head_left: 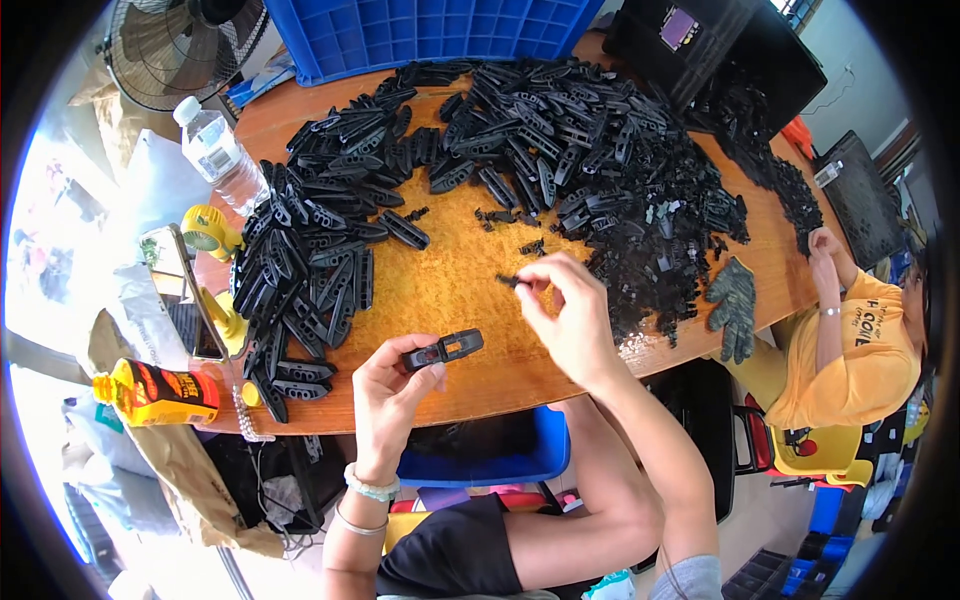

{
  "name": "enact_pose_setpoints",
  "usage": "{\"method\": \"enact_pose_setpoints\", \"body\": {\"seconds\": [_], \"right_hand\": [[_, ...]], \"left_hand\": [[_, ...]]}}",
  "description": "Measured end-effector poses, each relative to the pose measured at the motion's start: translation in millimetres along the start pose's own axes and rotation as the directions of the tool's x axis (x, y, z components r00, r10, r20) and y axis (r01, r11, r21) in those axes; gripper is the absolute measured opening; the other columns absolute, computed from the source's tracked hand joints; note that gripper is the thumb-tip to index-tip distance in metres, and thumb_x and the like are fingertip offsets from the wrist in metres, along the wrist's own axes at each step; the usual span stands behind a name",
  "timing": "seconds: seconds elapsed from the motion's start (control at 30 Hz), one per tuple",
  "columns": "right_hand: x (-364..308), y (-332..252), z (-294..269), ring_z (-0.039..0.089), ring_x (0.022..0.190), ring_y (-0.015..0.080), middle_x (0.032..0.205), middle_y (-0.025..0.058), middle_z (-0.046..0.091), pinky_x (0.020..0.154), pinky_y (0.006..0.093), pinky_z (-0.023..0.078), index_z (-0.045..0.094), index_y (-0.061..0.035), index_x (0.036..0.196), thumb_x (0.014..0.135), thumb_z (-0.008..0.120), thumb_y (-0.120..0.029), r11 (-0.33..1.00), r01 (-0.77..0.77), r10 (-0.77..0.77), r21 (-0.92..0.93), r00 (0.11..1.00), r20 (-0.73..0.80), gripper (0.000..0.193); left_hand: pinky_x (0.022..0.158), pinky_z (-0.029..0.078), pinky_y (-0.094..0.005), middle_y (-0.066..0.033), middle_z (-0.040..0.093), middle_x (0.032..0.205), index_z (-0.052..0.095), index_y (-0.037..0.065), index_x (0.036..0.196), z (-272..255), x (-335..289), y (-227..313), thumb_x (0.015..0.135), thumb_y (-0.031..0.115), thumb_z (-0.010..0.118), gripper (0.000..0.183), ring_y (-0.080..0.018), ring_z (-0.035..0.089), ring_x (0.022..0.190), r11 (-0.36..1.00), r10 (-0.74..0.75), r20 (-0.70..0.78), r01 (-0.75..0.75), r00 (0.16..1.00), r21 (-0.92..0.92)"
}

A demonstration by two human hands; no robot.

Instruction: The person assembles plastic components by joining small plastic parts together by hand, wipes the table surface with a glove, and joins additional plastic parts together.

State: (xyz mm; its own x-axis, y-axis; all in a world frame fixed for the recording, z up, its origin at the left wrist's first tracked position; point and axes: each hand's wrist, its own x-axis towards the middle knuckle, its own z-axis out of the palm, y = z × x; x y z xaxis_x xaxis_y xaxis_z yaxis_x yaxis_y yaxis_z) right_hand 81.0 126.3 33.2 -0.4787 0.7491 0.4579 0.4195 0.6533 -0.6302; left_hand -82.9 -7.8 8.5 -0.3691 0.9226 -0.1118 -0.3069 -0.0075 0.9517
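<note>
Near the table's front edge my left hand (392, 385) grips a long black plastic housing (445, 348) with an open slot and a dark reddish spot by the thumb. To its right and a little farther off, my right hand (565, 310) pinches a small black plastic clip (509, 281) at its fingertips, apart from the housing. Just beyond that hand, a few loose small black parts (532, 247) lie on the wooden table (400, 310). A heap of similar black housings (320, 220) curves along the left, and small black pieces (650, 260) are piled at the right.
A blue crate (430, 40) stands at the back. On the left are a water bottle (218, 150), a yellow mini fan (208, 232), a propped phone (178, 285) and an orange-yellow bottle (155, 392). A dark glove (733, 310) lies right, near a co-worker in yellow (850, 350). A blue bin (490, 455) sits below the edge.
</note>
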Motion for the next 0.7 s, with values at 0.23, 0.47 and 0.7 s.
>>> {"method": "enact_pose_setpoints", "body": {"seconds": [0.23,0.47,0.7], "right_hand": [[-29.0,-39.0,-10.9,0.054,0.078,0.0264,0.081,0.0087,0.055,0.07,0.037,0.045,0.061,-0.001,0.083,0.076,0.067,-0.005,0.968,0.195,-0.221,0.16,0.962,0.163,0.01],[-32.7,-40.5,-17.8,0.053,0.082,0.0256,0.084,0.0077,0.055,0.073,0.0379,0.045,0.061,-0.0021,0.086,0.076,0.067,-0.009,0.963,0.267,-0.268,0.036,0.932,0.245,0.013],[-33.3,-46.7,-19.5,0.06,0.086,0.0316,0.091,0.0128,0.062,0.076,0.037,0.049,0.062,0.0008,0.1,0.08,0.069,-0.014,0.983,0.007,-0.059,0.181,0.957,0.283,0.026]], "left_hand": [[0.066,0.056,-0.0252,-0.0087,0.063,0.086,0.056,-0.005,0.102,15.9,-12.7,7.3,0.082,-0.006,0.064,0.021,-0.0128,0.063,0.072,0.998,-0.06,0.123,0.064,0.991,-0.027],[0.069,0.057,-0.0265,-0.0113,0.064,0.089,0.055,-0.006,0.103,21.0,-19.4,19.8,0.083,-0.007,0.063,0.021,-0.0141,0.064,0.072,0.982,-0.147,0.127,0.16,0.981,-0.104],[0.067,0.055,-0.0242,-0.0067,0.062,0.084,0.054,-0.003,0.094,22.1,-24.5,19.8,0.082,-0.004,0.063,0.015,-0.0112,0.062,0.07,0.999,0.006,0.06,-0.008,0.998,0.047]]}}
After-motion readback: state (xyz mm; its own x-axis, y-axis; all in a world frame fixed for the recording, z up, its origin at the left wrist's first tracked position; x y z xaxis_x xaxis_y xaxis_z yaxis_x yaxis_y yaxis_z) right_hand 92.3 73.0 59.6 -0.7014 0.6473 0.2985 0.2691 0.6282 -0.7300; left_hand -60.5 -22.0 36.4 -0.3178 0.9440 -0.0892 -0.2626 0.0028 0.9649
